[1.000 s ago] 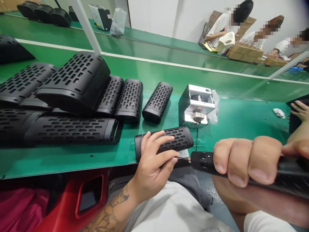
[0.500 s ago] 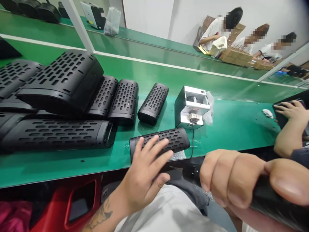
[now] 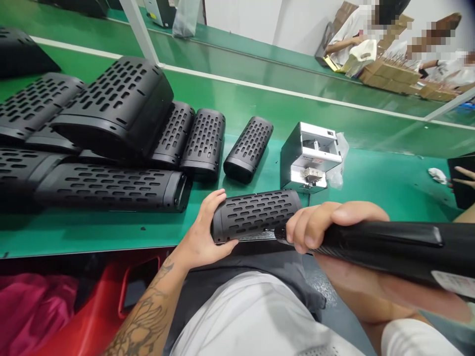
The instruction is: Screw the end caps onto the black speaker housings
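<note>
My left hand [image 3: 202, 232] cups the left end of a black perforated cylindrical speaker casing [image 3: 256, 215], which lies across the green bench mat [image 3: 386, 185] near its front edge. My right hand [image 3: 330, 227] is wrapped around a black electric screwdriver [image 3: 386, 240], held level. Its bit and tip point left at the casing's right end, close to it or touching. The fingers of my right hand hide the exact contact. A thin silver strip [image 3: 256, 236] shows beneath the casing.
Larger perforated black casings [image 3: 111, 188] and shorter ones [image 3: 248, 149] lie to the left. A silver screw feeder [image 3: 309, 158] stands just behind my work. At right, a co-worker's hand [image 3: 463, 178] rests by a black block [image 3: 460, 185]. People work at a far bench.
My left hand has moved from lying spread over the casing to holding its left end. The screwdriver has swung level and closer to the casing's right end.
</note>
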A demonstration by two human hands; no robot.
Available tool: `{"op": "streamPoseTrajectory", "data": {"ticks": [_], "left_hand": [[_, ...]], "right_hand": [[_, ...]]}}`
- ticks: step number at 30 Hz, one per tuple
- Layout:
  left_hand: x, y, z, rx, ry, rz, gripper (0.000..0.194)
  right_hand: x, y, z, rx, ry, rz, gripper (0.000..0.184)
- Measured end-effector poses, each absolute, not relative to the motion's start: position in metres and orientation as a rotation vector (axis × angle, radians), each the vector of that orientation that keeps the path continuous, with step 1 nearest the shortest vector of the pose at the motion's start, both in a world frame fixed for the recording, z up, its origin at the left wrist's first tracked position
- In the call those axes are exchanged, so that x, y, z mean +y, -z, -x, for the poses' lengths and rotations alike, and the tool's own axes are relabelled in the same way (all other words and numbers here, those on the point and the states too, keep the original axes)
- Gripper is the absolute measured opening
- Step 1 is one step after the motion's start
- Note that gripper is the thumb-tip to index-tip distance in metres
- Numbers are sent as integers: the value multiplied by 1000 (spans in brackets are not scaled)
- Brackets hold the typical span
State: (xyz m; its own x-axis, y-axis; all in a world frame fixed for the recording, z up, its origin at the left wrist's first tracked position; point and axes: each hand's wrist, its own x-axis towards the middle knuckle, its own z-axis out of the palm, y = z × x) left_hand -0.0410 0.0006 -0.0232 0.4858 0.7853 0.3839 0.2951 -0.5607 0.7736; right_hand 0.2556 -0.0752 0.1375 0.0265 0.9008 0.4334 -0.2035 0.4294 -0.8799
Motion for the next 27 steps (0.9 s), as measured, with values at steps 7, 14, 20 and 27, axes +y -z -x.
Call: {"op": "streamPoseTrajectory", "data": {"ticks": [7, 14, 20, 27], "left_hand": [[2, 24, 38, 837, -1052, -2096, 117], [4, 29, 38, 814, -1076, -2098, 111], [8, 31, 37, 802, -1097, -2136, 119], [8, 29, 37, 814, -1072, -2170, 118]], "right_hand": [[-60, -133, -241, -1244, -928, 693, 59], [-47, -129, -235, -1282, -963, 708, 65], [-45, -123, -241, -1348, -1040, 650, 31], [-40, -97, -240, -1437, -1063, 561, 22]]}}
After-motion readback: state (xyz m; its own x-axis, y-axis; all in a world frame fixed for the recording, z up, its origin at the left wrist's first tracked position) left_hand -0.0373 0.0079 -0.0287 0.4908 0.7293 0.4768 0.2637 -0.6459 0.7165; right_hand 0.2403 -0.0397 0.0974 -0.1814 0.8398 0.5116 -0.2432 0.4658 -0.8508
